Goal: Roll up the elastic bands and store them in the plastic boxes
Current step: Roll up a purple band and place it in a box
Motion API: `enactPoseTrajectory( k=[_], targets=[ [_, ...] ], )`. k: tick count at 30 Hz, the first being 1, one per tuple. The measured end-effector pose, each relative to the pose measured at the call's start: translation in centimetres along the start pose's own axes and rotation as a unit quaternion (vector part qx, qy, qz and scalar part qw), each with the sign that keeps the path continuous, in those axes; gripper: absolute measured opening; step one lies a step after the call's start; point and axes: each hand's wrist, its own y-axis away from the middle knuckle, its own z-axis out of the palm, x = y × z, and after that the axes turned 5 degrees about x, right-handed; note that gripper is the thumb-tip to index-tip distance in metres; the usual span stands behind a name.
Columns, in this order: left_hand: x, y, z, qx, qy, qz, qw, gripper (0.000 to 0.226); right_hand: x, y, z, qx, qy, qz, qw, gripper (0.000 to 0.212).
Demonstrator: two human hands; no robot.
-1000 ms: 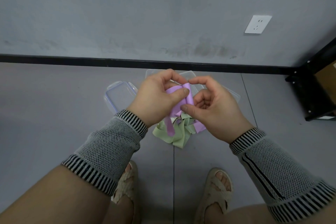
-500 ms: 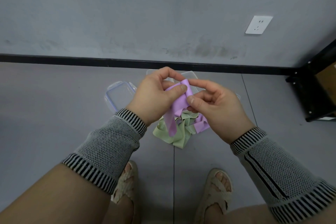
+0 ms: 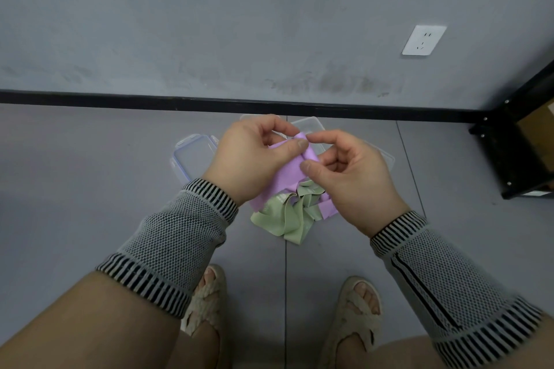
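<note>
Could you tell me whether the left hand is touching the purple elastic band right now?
Touching. The head view shows the left hand with its thumb pressed flat on the purple elastic band, pinching its top edge.

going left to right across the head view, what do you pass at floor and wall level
clear plastic lid → left hand → purple elastic band → right hand → white wall socket → black shelf frame
</note>
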Motion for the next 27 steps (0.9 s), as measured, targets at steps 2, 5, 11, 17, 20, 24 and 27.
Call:
enactPoseTrajectory(
  k=[2,5,11,17,20,24,27],
  targets=[
    [0.0,0.0,0.1,0.000,-0.003,0.001,1.000,0.005,0.1,0.1,0.2,0.007,0.015,-0.013,1.000,0.029],
    [0.2,0.1,0.1,-0.004,-0.003,-0.011,1.000,0.005,0.0,0.2,0.4,0.009,0.017,-0.012,1.000,0.028],
    [0.3,0.1,-0.4,-0.030,0.039,-0.021,0.999,0.005,-0.5,-0.1,-0.8,-0.025,-0.113,0.062,0.991,0.016],
    [-0.2,0.2,0.2,-0.062,0.004,0.001,0.998,0.011,-0.5,-0.2,-1.5,-0.081,-0.085,0.082,0.990,0.027],
    [-0.6,-0.1,-0.1,-0.094,-0.061,-0.010,0.994,0.021,-0.5,-0.4,-1.7,-0.067,-0.045,0.081,0.993,0.024],
    [-1.5,-0.6,-1.2,-0.140,-0.201,-0.035,0.969,0.012,0.9,-1.8,-2.6,0.061,-0.072,0.149,0.984,0.016],
    [-1.8,-0.8,-1.7,-0.089,-0.157,-0.080,0.980,0.010,1.7,-2.6,-3.6,0.127,-0.108,0.200,0.966,0.016]
  ],
)
